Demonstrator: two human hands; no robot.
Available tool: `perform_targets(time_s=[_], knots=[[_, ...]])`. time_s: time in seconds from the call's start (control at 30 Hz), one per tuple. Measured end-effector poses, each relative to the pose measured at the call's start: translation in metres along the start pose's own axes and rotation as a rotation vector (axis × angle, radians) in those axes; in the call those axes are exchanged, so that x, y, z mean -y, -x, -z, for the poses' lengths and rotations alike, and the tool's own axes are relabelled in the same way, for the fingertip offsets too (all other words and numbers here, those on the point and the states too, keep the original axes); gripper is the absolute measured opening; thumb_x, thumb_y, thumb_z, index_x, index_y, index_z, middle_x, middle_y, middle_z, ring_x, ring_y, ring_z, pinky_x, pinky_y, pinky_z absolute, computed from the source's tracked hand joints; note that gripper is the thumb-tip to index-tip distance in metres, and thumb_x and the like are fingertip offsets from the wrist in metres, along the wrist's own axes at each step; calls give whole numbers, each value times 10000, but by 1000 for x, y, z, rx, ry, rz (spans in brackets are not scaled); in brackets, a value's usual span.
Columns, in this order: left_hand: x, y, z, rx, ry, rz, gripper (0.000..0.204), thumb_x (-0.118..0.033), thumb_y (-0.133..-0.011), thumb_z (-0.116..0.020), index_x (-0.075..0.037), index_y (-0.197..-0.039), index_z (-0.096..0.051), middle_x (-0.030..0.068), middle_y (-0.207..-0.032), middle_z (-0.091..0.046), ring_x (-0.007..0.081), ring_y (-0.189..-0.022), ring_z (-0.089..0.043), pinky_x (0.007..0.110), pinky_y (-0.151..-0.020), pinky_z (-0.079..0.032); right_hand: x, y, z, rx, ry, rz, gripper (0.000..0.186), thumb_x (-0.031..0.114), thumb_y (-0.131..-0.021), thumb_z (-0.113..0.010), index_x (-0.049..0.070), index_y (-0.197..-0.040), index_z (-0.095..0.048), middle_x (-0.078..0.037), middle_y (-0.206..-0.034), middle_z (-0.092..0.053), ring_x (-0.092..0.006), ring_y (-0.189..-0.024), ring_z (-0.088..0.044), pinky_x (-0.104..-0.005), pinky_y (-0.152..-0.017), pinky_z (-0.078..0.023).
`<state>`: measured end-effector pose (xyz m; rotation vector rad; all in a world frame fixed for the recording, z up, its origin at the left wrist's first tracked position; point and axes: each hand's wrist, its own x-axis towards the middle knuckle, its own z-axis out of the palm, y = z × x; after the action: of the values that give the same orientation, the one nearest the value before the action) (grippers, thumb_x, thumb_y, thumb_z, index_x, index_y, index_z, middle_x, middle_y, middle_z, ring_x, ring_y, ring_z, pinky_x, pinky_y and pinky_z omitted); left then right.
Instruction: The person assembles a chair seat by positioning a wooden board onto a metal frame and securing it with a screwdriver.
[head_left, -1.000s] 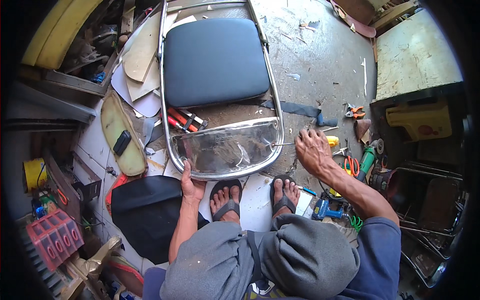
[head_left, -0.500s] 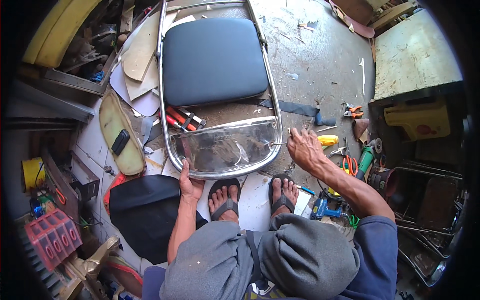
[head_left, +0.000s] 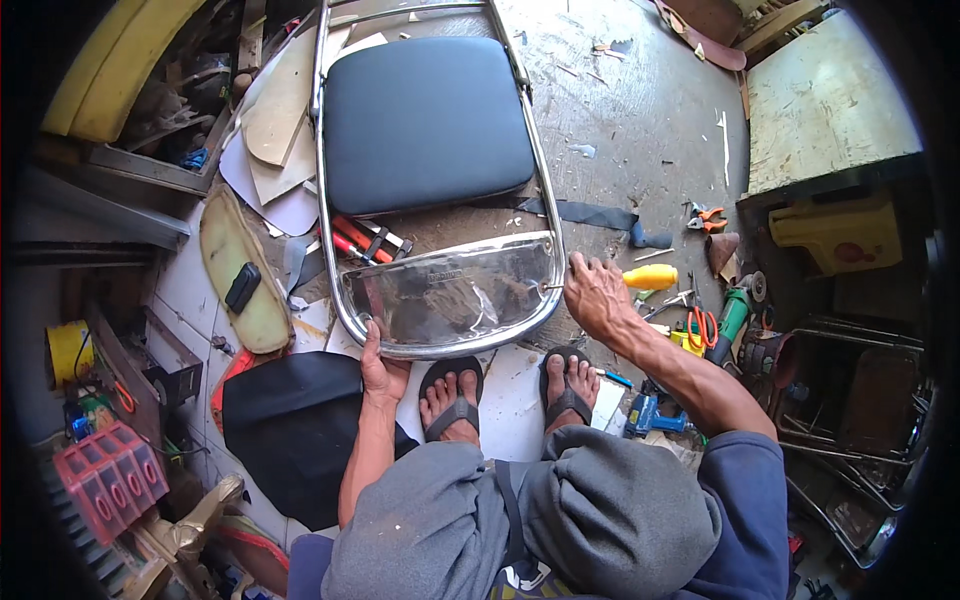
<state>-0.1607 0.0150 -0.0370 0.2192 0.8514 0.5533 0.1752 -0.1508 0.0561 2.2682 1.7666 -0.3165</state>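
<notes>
A folding chair with a chrome tube frame [head_left: 548, 200] and a padded black seat [head_left: 430, 125] lies in front of me. Across its near end curves a clear plastic-looking panel [head_left: 420, 305], bounded by the tube. My left hand [head_left: 382, 368] grips the near left bend of the tube, thumb on top. At the panel's right end, my right hand [head_left: 600, 298] closes around the shaft of a screwdriver [head_left: 652, 277]. Its yellow handle sticks out right of the hand, and its thin tip meets the right side of the frame near a screw hole.
Black fabric [head_left: 295, 430] lies left of my feet, beside a worn foam pad [head_left: 240, 265] bearing a dark case. At right are orange-handled pliers [head_left: 707, 218], a green angle grinder [head_left: 737, 310], scissors [head_left: 702, 328] and a blue power tool [head_left: 655, 415]. A wooden box [head_left: 835, 110] stands far right.
My right hand has shifted slightly left toward the chair tube, leaving more of the yellow screwdriver handle showing. The left hand keeps its hold.
</notes>
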Motion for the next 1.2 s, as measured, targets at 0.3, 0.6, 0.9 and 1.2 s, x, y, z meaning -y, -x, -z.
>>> perform_targets(time_s=[0.3, 0.6, 0.9, 1.2], knots=[[-1, 1, 2, -29, -6, -13, 314, -494, -986, -633, -229, -1150, -672, 57, -1162, -695, 277, -1048, -669, 483, -916, -543, 11, -1, -7, 49, -483, -391, 374, 385, -980, -610, 34, -1111, -605, -226, -1086, -626, -437, -969, -668, -571, -796, -522], [-1, 2, -8, -62, -63, -46, 345, -509, -972, -645, -234, -1178, -672, 40, -1198, -692, 269, -1061, -673, 479, -901, -554, 13, 0, -73, -204, -685, -409, 235, 256, -922, -659, 54, -1041, -639, -202, -1047, -654, -445, -941, -672, -542, -808, -545], [-3, 2, -4, 15, -94, -8, 442, -501, -985, -623, -232, -1335, -619, 47, -1325, -650, 261, -1183, -616, 484, -1010, -496, -42, 10, -57, -124, -1323, -874, 283, 283, -954, -655, 8, -1019, -647, -148, -852, -674, -300, -778, -678, -456, -689, -553], [3, 4, -10, -93, -106, -54, 555, -528, -956, -640, -236, -1421, -556, 12, -1438, -581, 278, -1300, -544, 529, -1079, -445, 64, 158, -50, 202, -1554, -438, 666, 383, -961, -674, -16, -1417, -398, -209, -1228, -612, -388, -1063, -665, -468, -921, -548]])
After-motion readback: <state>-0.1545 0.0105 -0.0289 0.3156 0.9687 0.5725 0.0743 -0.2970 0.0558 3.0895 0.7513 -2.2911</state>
